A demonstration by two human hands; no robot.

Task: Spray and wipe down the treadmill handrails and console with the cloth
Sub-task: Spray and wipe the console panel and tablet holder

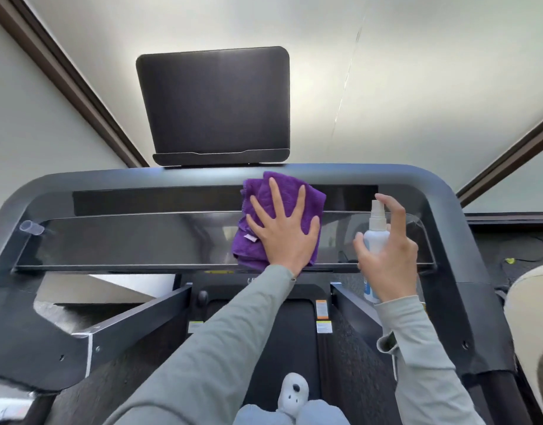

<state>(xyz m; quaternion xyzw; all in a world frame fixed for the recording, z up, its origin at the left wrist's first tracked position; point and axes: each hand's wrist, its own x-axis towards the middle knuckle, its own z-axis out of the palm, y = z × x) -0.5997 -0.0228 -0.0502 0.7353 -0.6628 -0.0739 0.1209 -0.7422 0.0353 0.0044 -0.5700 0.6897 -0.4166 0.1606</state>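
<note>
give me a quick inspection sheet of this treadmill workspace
surface: glossy dark console panel, reflective, under a grey frame.
job's things: purple cloth flat on the console; white spray bottle upright, nozzle towards the console.
clutter: small clear tube at the console's left corner.
hands: left hand pressing flat on the cloth, fingers spread; right hand gripping the bottle, index finger on the pump.
cables: a thin dark cable on the floor at right.
surroundings: dark screen above the console; pale walls, dark trim.
</note>
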